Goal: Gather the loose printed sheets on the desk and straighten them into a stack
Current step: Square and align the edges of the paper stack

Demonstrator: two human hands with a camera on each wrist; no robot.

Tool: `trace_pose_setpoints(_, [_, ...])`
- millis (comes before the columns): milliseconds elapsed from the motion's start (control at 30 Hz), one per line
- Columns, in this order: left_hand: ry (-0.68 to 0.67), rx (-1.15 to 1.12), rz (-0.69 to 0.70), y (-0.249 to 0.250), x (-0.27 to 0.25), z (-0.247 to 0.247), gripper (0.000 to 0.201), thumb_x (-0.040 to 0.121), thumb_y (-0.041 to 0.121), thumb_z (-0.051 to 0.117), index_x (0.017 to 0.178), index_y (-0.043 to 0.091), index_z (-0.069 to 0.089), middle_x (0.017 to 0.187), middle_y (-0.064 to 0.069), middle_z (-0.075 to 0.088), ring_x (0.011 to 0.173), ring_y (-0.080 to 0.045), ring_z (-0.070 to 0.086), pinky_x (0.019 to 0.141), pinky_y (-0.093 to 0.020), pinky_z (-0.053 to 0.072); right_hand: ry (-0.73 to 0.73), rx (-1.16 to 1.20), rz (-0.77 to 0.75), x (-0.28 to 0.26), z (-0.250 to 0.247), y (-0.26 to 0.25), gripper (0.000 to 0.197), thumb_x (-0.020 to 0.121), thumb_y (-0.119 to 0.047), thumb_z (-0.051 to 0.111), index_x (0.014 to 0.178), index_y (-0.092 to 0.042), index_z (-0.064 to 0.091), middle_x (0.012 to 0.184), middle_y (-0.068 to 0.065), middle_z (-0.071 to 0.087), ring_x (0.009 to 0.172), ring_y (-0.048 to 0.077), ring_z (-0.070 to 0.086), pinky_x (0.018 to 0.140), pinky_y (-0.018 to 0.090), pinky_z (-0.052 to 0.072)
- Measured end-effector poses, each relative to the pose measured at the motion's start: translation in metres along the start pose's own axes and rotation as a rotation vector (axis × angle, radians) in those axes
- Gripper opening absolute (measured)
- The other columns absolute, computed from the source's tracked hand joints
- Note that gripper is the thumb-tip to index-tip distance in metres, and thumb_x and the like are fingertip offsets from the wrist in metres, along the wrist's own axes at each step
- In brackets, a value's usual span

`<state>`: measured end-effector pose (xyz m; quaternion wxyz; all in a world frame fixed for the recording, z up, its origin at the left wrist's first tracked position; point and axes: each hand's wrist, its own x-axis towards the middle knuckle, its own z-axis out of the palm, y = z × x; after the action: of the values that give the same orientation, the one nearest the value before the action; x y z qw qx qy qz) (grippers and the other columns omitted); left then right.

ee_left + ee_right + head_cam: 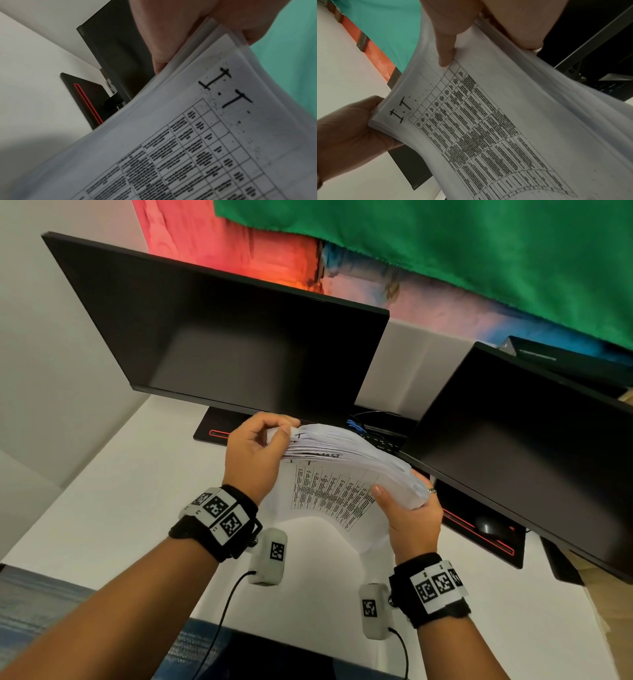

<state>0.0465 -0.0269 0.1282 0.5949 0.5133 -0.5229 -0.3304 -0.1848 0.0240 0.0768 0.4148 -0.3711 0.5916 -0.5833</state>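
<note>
**Both my hands hold the papers up**

I hold the stack of sheets (346, 474) in the air, in front of the big monitor (219, 337) and above the white desk (113, 498). My left hand (251, 455) curls around the stack's left corner. My right hand (411, 515) grips the right edge, thumb on top, fingers underneath. The sheets bend and fan out, uneven. Both wrists are raised.

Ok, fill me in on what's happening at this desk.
A person holds a thick bundle of printed sheets in the air above the white desk, in front of two dark monitors. The left hand grips one end, the right hand the other. The sheets are bowed and fanned, not yet squared.
</note>
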Motion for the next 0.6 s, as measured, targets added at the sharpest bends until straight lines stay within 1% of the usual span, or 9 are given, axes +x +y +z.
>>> trace_pose_setpoints(67, [-0.05,-0.047,0.003,0.001,-0.001,0.002,0.012,0.092,0.0,0.061,0.096,0.012,0.063,0.101,-0.005,0.073,0.097,-0.013,0.069,0.085,-0.024,0.055,0.002,0.015,0.0,0.0,0.0,0.0,0.057,0.07,-0.013,0.087,0.122,-0.016,0.062,0.113,0.005,0.071,0.101,0.018,0.071,0.076,0.033,0.062])
trace_pose_setpoints(167, [-0.101,0.001,0.036,0.001,-0.001,0.004,0.014,0.091,0.003,0.065,0.102,0.011,0.061,0.101,-0.002,0.072,0.095,-0.008,0.068,0.082,-0.02,0.054,-0.001,0.012,-0.009,0.001,0.001,-0.001,0.058,0.07,-0.014,0.087,0.122,-0.016,0.062,0.112,0.004,0.071,0.099,0.016,0.072,0.074,0.03,0.062])
trace_pose_setpoints(267, [-0.052,-0.032,0.013,-0.001,0.0,0.003,0.017,0.091,0.004,0.064,0.107,0.01,0.061,0.103,-0.002,0.073,0.097,-0.011,0.069,0.085,-0.029,0.055,-0.013,0.018,-0.01,0.0,0.002,-0.001,0.055,0.071,-0.012,0.087,0.121,-0.016,0.063,0.11,0.003,0.072,0.097,0.013,0.072,0.073,0.028,0.061])
trace_pose_setpoints(333, [-0.145,-0.124,0.008,-0.005,0.001,-0.005,0.04,0.085,0.026,0.073,0.119,0.017,0.055,0.114,-0.006,0.07,0.106,-0.019,0.067,0.092,-0.035,0.056,-0.014,0.027,-0.003,0.0,0.001,-0.002,0.044,0.074,-0.01,0.084,0.113,-0.017,0.066,0.103,0.001,0.074,0.091,0.01,0.073,0.07,0.025,0.061])
trace_pose_setpoints(400, [-0.359,-0.167,0.002,-0.014,0.002,-0.02,0.083,0.068,0.043,0.085,0.135,0.028,0.04,0.129,-0.007,0.062,0.118,-0.022,0.062,0.097,-0.033,0.054,-0.011,0.031,0.019,0.001,0.0,-0.002,0.03,0.076,-0.011,0.082,0.101,-0.02,0.07,0.094,0.001,0.077,0.088,0.013,0.075,0.072,0.028,0.062])
trace_pose_setpoints(467, [-0.524,-0.08,-0.058,-0.022,0.002,-0.032,0.108,0.056,0.036,0.093,0.143,0.032,0.03,0.133,0.0,0.06,0.122,-0.019,0.06,0.099,-0.028,0.052,0.001,0.019,0.026,0.005,-0.003,-0.002,0.024,0.076,-0.012,0.083,0.096,-0.022,0.073,0.094,0.001,0.078,0.089,0.018,0.076,0.078,0.035,0.062])
trace_pose_setpoints(500, [-0.546,0.01,-0.077,-0.026,0.0,-0.034,0.107,0.056,0.027,0.095,0.143,0.031,0.032,0.129,0.004,0.063,0.119,-0.015,0.061,0.097,-0.026,0.052,0.008,0.009,0.027,0.006,-0.004,-0.003,0.024,0.075,-0.013,0.084,0.095,-0.021,0.074,0.094,0.002,0.078,0.09,0.02,0.075,0.081,0.038,0.061])
trace_pose_setpoints(533, [-0.526,0.116,-0.069,-0.03,0.0,-0.034,0.095,0.061,0.02,0.093,0.139,0.028,0.041,0.121,0.005,0.067,0.113,-0.011,0.065,0.095,-0.027,0.054,0.011,0.003,0.029,0.008,-0.004,-0.005,0.025,0.074,-0.014,0.085,0.096,-0.02,0.074,0.095,0.004,0.078,0.091,0.021,0.075,0.082,0.04,0.061])
trace_pose_setpoints(600, [-0.42,0.259,0.015,-0.032,0.001,-0.03,0.05,0.072,0.011,0.086,0.115,0.026,0.064,0.099,0.008,0.073,0.092,-0.006,0.069,0.084,-0.036,0.058,0.0,0.006,0.019,0.009,-0.004,-0.011,0.026,0.075,-0.01,0.084,0.097,-0.019,0.073,0.093,0.003,0.078,0.09,0.021,0.075,0.082,0.038,0.062])
